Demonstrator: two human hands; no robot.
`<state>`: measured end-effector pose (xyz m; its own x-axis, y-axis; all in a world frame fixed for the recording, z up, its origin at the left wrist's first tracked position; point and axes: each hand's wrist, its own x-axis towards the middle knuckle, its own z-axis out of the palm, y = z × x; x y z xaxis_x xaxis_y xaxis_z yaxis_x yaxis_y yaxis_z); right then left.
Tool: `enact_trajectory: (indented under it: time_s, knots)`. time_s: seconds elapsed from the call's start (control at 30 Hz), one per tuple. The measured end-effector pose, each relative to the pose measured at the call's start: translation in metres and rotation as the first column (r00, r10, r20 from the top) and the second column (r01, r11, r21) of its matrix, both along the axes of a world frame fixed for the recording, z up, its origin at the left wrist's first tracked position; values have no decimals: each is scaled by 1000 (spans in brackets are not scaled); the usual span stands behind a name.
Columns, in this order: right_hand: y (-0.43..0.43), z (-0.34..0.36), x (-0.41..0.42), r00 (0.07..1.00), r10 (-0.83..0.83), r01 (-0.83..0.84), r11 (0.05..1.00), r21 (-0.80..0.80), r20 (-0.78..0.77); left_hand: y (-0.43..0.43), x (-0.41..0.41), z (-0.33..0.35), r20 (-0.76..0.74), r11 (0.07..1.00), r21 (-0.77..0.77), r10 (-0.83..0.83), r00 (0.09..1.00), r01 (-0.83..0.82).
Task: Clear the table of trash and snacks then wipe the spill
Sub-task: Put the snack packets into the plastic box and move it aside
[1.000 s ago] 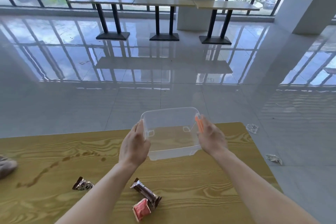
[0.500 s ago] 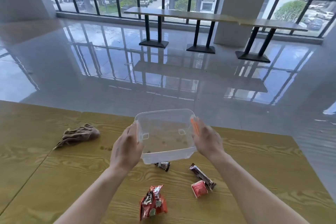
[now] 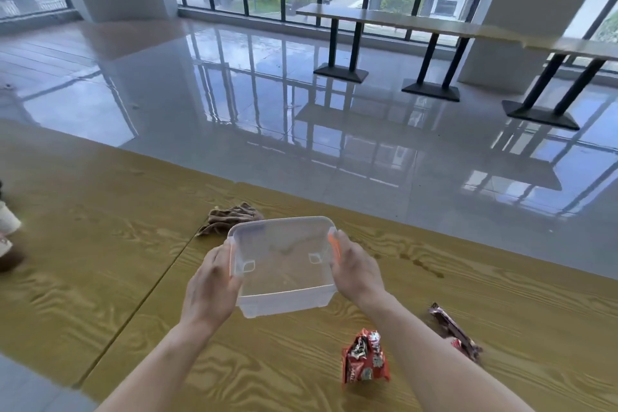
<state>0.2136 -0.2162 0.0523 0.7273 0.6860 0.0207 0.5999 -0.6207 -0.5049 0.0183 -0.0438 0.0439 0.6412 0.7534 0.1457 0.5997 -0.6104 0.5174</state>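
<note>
You grip the one empty clear container [image 3: 284, 264] by its sides, left hand [image 3: 210, 284] and right hand [image 3: 357, 271] each curled round a rim, above the surface [image 3: 100, 278], one brown cloth [image 3: 230, 219] just beyond it, one red snack packet [image 3: 364, 358] and one dark snack bar [image 3: 454, 331] nearer you

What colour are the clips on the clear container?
Orange clips, clearest in the head view.

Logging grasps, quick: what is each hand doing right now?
Left hand: holding the clear plastic container by its left side.
Right hand: holding the same container by its right side.
</note>
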Motion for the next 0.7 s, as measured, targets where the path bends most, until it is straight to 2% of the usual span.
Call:
enact_trajectory:
  time_s: [0.37,0.7]
  knots:
    - [32,-35,-19,998,4,-10,995,-95,-62,19,-24,-34,-42,997,-68,34,999,-36]
    - [21,-56,-16,991,-7,-14,989,-148,-137,13,-22,-51,-29,991,-129,21,999,-24]
